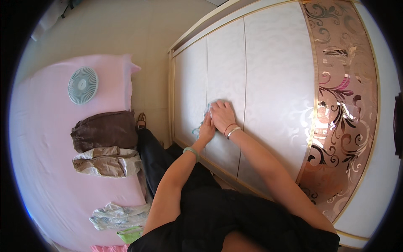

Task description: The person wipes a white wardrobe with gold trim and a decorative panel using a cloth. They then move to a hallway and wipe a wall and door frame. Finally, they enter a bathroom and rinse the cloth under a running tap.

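Observation:
A light cloth with teal edging (pixel 196 129) lies bunched under both hands against the white patterned wardrobe door (pixel 274 75). My left hand (pixel 207 128), with a jade-green bangle on its wrist, is on the cloth's lower part, fingers pointing up. Just to its right and partly over it, my right hand (pixel 222 114) presses on the cloth with bent fingers; a silver bangle and a red string circle that wrist. Most of the cloth is hidden by the hands. Thin vertical grooves run down the door on either side of them.
A bed with a pink sheet (pixel 47 132) stands at the left, bearing a round fan (pixel 83 85), brown folded trousers (pixel 105 130), a beige folded garment (pixel 107 162) and a pale patterned garment (pixel 119 215). A mirrored scroll-pattern panel (pixel 341 110) is at the right. Tiled floor (pixel 126 28) shows beyond.

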Demonstrator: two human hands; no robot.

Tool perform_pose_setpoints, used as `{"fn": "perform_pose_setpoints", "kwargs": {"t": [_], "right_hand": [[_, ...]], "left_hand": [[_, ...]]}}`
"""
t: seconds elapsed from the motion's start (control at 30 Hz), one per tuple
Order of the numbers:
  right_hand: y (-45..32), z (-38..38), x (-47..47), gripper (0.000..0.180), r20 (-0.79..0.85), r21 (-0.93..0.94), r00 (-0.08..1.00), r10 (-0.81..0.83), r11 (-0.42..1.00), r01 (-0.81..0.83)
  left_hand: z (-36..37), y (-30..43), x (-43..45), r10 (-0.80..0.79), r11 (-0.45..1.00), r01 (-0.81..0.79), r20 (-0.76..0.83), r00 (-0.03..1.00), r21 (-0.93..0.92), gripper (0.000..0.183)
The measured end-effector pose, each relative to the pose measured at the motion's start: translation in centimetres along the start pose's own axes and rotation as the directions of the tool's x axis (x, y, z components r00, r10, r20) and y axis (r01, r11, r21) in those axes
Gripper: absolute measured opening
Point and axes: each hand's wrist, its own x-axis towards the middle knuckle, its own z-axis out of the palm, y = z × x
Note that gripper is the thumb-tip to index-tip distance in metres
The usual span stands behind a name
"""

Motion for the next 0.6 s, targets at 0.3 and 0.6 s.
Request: {"fn": "perform_pose_setpoints", "kwargs": {"t": [0.3, 0.6], "right_hand": [[-2.6, 1.5, -5.0, 0.016, 0.135, 0.082, 0.987, -0.088, 0.994, 0.078], [1.1, -4.8, -4.8, 0.016, 0.067, -0.100, 0.995, 0.077, 0.993, -0.070]], "left_hand": [[1.5, -1.8, -8.9, -0.150, 0.985, 0.165, 0.219, 0.964, -0.053, 0.066], [4.2, 8.8, -12.0, 0.104, 0.975, -0.060, 0.202, 0.974, -0.213, 0.072]]}}
